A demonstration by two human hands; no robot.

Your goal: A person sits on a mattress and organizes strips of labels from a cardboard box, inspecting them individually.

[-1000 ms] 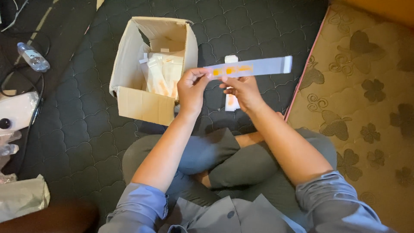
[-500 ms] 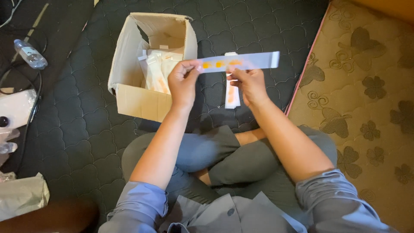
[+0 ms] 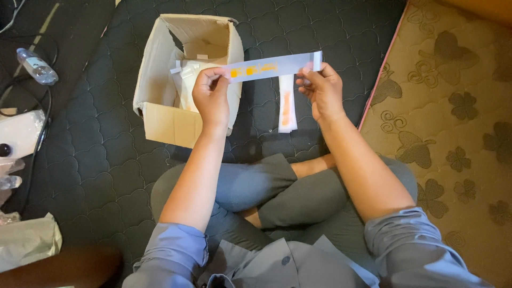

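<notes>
Head view, looking down past my crossed legs: I sit on a dark quilted mat that fills most of the floor, with a tan carpet patterned in darker leaf shapes running along my right side. Ahead of me on the mat stands an open cardboard box, its flaps up, with pale plastic-wrapped packets lying inside. Between my hands I hold a long white paper strip with orange marks near its left end. My left hand pinches that end between thumb and fingertips, closed on the paper; my right hand is closed on the other end, thumb and fingers at the strip's edge. Compared with half a second and a second ago, the strip has come up and away from me and my hands have drawn further apart, so it now stretches nearly level across the front of the box, and I judge I am pulling it flat and taut. A second strip of the same kind lies on the mat just below it, touched by neither hand. Far left, well apart from all this, lie a small plastic water bottle, a black cable and crumpled white bags.
</notes>
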